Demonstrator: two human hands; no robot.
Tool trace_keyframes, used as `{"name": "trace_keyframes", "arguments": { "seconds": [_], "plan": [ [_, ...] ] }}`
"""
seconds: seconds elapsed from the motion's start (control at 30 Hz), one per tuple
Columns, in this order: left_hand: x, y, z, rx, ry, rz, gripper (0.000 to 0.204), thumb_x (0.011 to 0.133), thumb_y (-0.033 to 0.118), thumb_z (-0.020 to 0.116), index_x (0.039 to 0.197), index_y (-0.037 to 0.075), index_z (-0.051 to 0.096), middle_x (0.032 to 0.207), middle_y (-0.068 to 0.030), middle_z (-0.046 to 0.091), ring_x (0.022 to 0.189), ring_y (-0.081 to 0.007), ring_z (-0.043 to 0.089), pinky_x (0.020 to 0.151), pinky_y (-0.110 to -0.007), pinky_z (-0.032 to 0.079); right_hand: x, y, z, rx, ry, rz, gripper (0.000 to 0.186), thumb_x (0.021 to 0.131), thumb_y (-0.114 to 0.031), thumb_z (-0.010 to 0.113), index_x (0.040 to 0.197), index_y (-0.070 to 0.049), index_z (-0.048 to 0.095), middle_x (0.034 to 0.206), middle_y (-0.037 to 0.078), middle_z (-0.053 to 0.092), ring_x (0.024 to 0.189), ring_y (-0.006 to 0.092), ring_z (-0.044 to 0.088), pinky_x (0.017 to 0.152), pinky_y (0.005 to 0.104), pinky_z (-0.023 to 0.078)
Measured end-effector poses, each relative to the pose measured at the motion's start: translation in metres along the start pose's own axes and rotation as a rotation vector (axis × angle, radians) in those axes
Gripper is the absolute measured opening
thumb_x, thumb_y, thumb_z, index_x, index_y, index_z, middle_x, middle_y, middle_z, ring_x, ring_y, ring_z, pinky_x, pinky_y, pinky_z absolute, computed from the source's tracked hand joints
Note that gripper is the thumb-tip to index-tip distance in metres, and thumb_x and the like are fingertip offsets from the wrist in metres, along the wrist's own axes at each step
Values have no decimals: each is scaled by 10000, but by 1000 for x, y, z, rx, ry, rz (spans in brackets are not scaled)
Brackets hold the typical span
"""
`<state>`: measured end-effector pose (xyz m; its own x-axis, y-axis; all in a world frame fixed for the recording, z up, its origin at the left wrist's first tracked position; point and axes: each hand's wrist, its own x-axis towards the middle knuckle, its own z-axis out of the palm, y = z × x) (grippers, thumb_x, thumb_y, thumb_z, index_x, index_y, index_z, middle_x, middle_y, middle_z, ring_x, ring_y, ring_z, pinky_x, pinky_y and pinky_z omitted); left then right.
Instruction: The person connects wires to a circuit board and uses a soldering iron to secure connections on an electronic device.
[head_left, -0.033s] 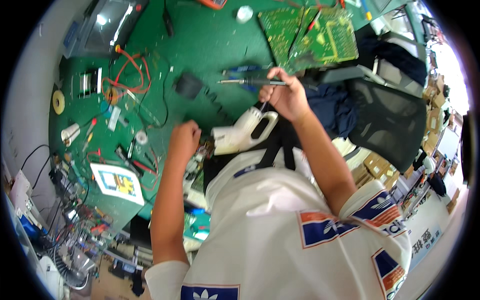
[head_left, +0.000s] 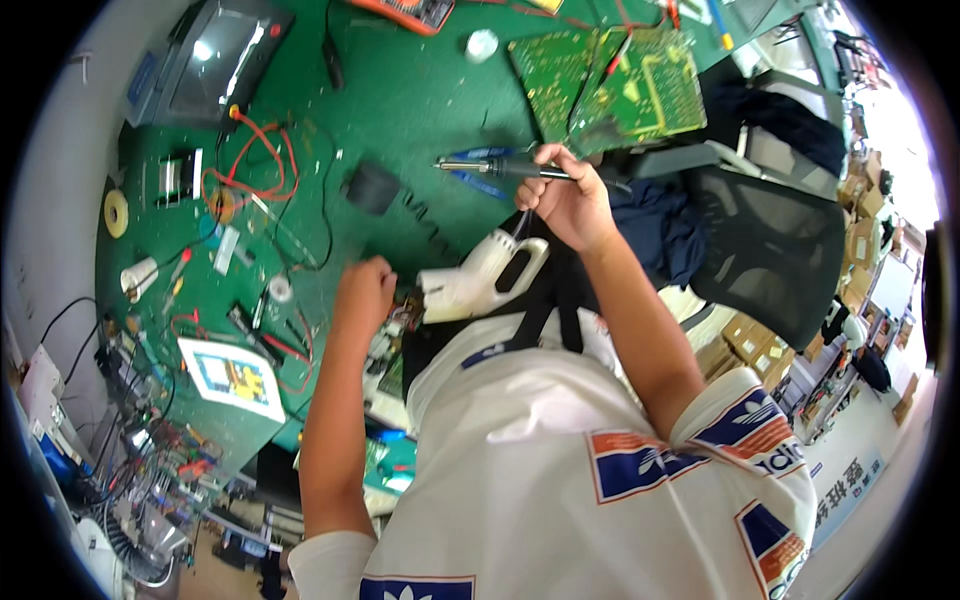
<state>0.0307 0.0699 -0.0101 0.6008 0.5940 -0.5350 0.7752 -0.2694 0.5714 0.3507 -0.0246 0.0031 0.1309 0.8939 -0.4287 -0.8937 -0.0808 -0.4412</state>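
My right hand [head_left: 565, 200] grips a soldering iron [head_left: 500, 167] by its dark handle, with the metal tip pointing left over the green mat [head_left: 420, 100]. My left hand [head_left: 365, 290] is curled into a fist at the mat's near edge. Its fingers close on a small circuit board [head_left: 397, 322] that shows just to its right. Between my hands lies a white pistol-shaped tool [head_left: 480, 275] with a loop handle. Blue-handled pliers [head_left: 480, 180] lie under the iron.
Two green circuit boards [head_left: 610, 85] lie at the back right and a dark monitor [head_left: 215, 65] at the back left. Red wires [head_left: 250, 170], a yellow tape roll [head_left: 116, 213] and a white printed board [head_left: 235, 375] lie on the left. A black mesh chair [head_left: 770, 250] stands to the right.
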Motion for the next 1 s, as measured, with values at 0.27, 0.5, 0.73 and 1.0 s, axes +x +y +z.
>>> {"name": "trace_keyframes", "arguments": {
  "seconds": [0.27,0.5,0.73,1.0],
  "plan": [
    [-2,4,2,-16,40,-3,108,792,85,663,766,17,584,784,-172,635,762,-380,605,681,-476,469,71,-98,-8,-146,264,-501,192,954,-240,554,1044,-70,541,843,118,629,745,228,611,722,373,527],
    [-3,6,4,-20,116,28,99,803,95,663,785,20,600,724,-149,638,656,-327,618,614,-422,473,145,-146,-24,-285,478,-665,196,929,-164,575,1036,0,558,804,128,632,672,211,618,617,339,529],
    [-9,2,6,-59,130,21,99,801,101,669,806,27,603,723,-131,639,652,-302,624,607,-405,477,182,-151,-30,-316,497,-541,247,950,-206,545,1012,33,552,785,151,636,650,210,615,588,314,527],
    [-8,7,6,-53,139,1,95,803,91,675,801,31,602,711,-106,646,635,-268,630,596,-376,482,234,-174,-46,-119,426,-219,533,996,-422,393,1049,79,569,885,184,654,729,225,590,672,352,519]
  ]
}}
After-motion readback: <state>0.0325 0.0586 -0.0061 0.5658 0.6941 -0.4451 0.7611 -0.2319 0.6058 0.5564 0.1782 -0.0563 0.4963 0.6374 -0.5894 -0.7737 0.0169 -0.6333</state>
